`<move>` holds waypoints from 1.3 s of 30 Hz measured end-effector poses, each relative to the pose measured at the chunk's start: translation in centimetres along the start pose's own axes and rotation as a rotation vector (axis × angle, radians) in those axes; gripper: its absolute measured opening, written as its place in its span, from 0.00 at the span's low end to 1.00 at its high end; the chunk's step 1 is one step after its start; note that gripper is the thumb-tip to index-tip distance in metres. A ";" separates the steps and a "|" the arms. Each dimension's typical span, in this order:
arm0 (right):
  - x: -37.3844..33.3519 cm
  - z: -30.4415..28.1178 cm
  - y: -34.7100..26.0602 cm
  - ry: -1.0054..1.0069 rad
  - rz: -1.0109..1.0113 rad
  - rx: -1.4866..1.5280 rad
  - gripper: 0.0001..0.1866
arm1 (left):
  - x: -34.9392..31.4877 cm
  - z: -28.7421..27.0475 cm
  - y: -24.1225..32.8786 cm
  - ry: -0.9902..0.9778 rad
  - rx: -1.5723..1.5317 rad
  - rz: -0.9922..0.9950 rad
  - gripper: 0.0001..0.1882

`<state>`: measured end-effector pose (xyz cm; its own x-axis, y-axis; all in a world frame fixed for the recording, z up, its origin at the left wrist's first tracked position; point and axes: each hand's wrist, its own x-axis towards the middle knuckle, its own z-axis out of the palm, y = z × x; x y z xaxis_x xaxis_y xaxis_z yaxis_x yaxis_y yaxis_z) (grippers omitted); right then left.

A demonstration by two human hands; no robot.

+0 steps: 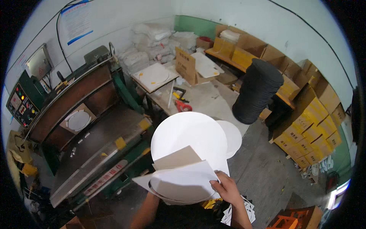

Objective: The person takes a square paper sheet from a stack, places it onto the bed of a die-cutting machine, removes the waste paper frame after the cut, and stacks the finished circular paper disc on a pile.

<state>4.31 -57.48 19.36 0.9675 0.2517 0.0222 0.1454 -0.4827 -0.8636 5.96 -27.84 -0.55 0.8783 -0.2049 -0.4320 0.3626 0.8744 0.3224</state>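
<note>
At six o'clock in the view, a white board [179, 187] with a curved cut hides the left hand, whose grip cannot be told; only the left forearm [145, 212] shows. Two white discs are partly covered: a large disc [188, 133] at twelve o'clock from the board, a small disc [234, 139] between one and two. The right hand [228, 187] pinches the board's three o'clock edge, thumb on top.

Behind the flat white card sheet [187, 183] and the large round white disc [188, 133] lies the wide greyish desk [213, 99], the green metal press [103, 131] to its left, the black cylindrical stack [257, 91] on its right, brown cardboard boxes [309, 133] farther right.
</note>
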 end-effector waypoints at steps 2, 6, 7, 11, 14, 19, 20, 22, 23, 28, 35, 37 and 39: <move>-1.5 -1.8 -0.9 0.115 -0.086 -0.117 0.12 | -0.3 0.5 -1.5 -0.021 -0.029 -0.042 0.30; -1.7 -3.4 -0.9 0.201 -0.136 -0.140 0.13 | -1.5 0.9 -3.0 -0.097 0.177 -0.121 0.30; -1.7 -3.7 -1.1 0.193 -0.125 -0.129 0.14 | -1.9 1.0 -3.3 -0.135 0.294 -0.137 0.31; -0.1 -3.1 2.4 0.186 -0.133 0.142 0.16 | -1.6 1.5 -2.2 -0.085 0.296 -0.211 0.31; 1.0 -1.8 2.9 0.281 -0.092 0.066 0.14 | -1.8 1.4 -0.8 -0.175 0.279 -0.227 0.32; 0.9 2.5 5.6 0.397 0.031 0.003 0.11 | -3.0 2.4 0.4 -0.135 0.276 -0.166 0.30; 0.0 3.1 7.2 0.382 0.120 0.013 0.11 | -3.4 2.5 0.9 -0.045 0.368 -0.144 0.27; -2.2 4.5 10.7 0.349 0.278 0.039 0.11 | -3.4 1.0 1.3 -0.035 0.348 -0.111 0.25; -3.3 5.4 11.4 0.313 0.291 0.103 0.11 | -3.4 0.0 1.2 -0.030 0.339 -0.095 0.24; -7.1 11.2 13.6 0.339 0.383 0.443 0.11 | -3.3 -1.8 1.7 0.059 0.445 -0.074 0.20; -6.3 12.2 11.4 0.401 0.381 0.726 0.10 | -2.1 -4.2 2.6 -0.046 0.412 -0.195 0.23; -6.9 12.4 12.1 0.465 0.388 0.707 0.09 | -2.1 -4.0 2.9 -0.076 0.369 -0.234 0.24; -7.0 12.6 12.2 0.546 0.385 0.615 0.08 | -1.7 -3.8 3.1 -0.122 0.380 -0.253 0.24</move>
<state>-3.28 -54.55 2.31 0.9126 -0.3424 -0.2236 -0.1932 0.1208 -0.9737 4.45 -23.15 -2.01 0.7694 -0.4610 -0.4422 0.6386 0.5719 0.5149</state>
